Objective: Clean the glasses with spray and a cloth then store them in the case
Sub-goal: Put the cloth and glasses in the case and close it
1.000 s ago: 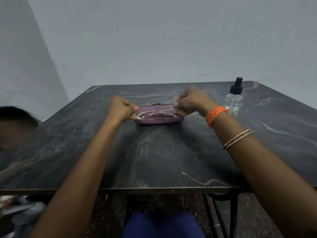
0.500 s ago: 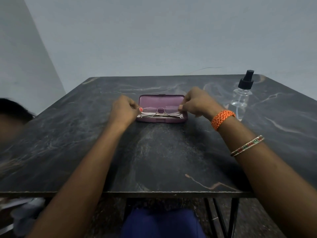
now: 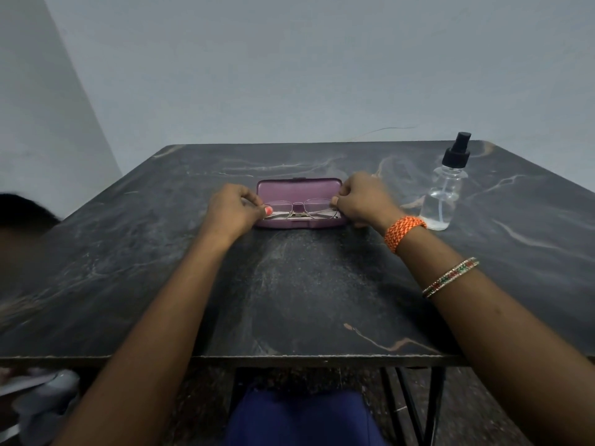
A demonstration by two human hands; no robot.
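Both arms are reaching straight forward over the dark table (image 3: 289,300), and the left hand (image 3: 233,212) and the right hand (image 3: 362,201) are each pinching one end of the glasses (image 3: 301,209), which are sitting in the open purple case (image 3: 297,189). One spray bottle (image 3: 446,188) is standing upright well to the right of the case. I am counting one pair of glasses, one case and one bottle.

hands (image 3: 299,209) hide glasses (image 3: 301,210) ends | blurred shape (image 3: 22,220) cut off left
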